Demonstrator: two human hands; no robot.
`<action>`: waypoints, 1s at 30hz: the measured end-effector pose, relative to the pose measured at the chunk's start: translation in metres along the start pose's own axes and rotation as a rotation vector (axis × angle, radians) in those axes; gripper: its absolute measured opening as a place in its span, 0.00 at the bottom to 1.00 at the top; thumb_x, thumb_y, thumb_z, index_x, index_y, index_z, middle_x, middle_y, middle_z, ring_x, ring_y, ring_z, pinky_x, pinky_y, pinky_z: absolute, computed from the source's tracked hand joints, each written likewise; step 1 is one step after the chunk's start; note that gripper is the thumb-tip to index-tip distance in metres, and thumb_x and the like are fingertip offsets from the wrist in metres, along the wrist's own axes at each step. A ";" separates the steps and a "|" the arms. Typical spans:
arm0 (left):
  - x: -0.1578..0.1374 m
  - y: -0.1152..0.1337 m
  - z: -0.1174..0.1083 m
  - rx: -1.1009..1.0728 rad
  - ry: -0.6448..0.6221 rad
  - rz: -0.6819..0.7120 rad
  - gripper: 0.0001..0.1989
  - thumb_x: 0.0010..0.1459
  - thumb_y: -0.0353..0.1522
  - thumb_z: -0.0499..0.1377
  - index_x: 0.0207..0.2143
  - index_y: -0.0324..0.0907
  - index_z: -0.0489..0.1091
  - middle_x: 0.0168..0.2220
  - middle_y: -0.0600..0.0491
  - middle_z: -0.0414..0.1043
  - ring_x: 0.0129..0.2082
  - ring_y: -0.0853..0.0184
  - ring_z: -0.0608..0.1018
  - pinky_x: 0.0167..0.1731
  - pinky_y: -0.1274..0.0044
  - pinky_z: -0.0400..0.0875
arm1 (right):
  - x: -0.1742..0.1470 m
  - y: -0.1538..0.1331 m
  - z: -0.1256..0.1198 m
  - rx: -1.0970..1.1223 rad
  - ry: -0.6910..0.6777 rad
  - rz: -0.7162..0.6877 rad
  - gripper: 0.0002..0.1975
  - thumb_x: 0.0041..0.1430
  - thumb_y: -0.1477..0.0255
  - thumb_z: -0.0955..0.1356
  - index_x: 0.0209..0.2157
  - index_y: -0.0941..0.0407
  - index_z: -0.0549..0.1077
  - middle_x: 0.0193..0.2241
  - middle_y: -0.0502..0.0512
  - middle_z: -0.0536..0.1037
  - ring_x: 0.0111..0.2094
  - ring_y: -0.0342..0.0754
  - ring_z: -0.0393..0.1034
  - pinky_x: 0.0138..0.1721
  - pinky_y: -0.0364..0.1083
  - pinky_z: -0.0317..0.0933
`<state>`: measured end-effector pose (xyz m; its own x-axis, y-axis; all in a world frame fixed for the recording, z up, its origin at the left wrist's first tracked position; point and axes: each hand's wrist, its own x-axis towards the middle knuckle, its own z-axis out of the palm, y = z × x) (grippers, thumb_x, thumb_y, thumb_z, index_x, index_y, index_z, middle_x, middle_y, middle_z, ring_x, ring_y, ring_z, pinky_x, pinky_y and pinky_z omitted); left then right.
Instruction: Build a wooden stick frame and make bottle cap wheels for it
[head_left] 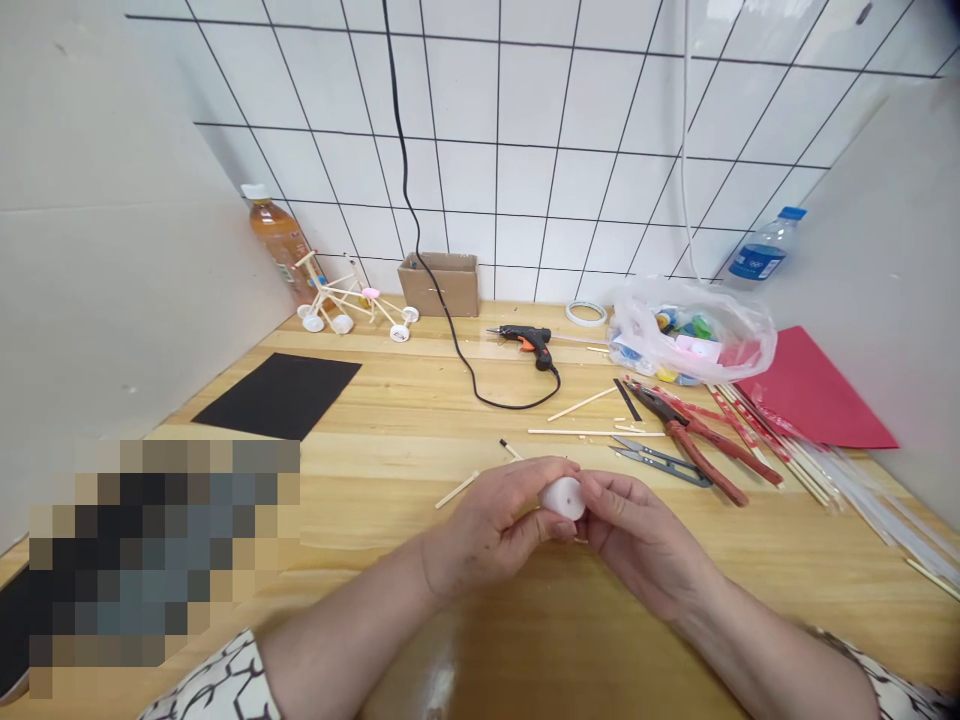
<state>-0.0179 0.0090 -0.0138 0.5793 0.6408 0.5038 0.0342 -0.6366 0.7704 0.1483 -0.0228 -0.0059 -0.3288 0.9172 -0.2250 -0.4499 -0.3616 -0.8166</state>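
Note:
Between my two hands is a white bottle cap (564, 498), its flat face turned toward me with a small dark spot at the centre. The thumb and fingers of my left hand (502, 515) grip it from the left. My right hand (637, 530) pinches its right edge with the thumb; the fingertips behind it are partly hidden. Just beyond the hands lie a dark-tipped thin stick (511, 450) and a short wooden stick (456, 490). Thread snips (664, 463) and red-handled pliers (701, 440) rest to the right.
A glue gun (529, 340) with its cord lies behind. A stick-built tricycle model (352, 300), cardboard box (441, 285), tape roll (586, 314) and plastic bag (690, 330) line the back. Black sheet (279, 395) lies left; red sheet (817, 390) and glue sticks (877, 490) lie right.

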 end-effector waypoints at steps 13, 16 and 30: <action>0.005 0.009 0.000 -0.436 0.005 -0.379 0.19 0.50 0.28 0.62 0.46 0.40 0.69 0.44 0.48 0.73 0.39 0.65 0.77 0.40 0.75 0.73 | 0.001 -0.012 -0.001 -0.395 0.036 -0.162 0.11 0.51 0.64 0.71 0.34 0.56 0.78 0.28 0.52 0.77 0.32 0.44 0.69 0.36 0.44 0.62; 0.006 0.010 0.001 -0.420 -0.038 -0.367 0.12 0.53 0.29 0.59 0.42 0.39 0.70 0.39 0.50 0.73 0.37 0.66 0.77 0.39 0.76 0.73 | 0.001 -0.018 -0.001 -0.467 0.011 -0.117 0.12 0.51 0.62 0.70 0.32 0.57 0.77 0.24 0.51 0.76 0.26 0.42 0.67 0.30 0.42 0.61; 0.004 0.004 0.016 0.063 -0.064 -0.277 0.06 0.56 0.31 0.55 0.36 0.41 0.70 0.34 0.54 0.73 0.33 0.68 0.73 0.36 0.78 0.66 | -0.008 -0.018 -0.006 -1.409 0.230 -0.304 0.09 0.48 0.64 0.68 0.27 0.54 0.66 0.23 0.49 0.70 0.24 0.44 0.61 0.25 0.44 0.56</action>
<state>-0.0028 0.0022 -0.0148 0.5911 0.7668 0.2500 0.2477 -0.4676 0.8485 0.1642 -0.0232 0.0071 -0.1732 0.9816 0.0800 0.7371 0.1831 -0.6505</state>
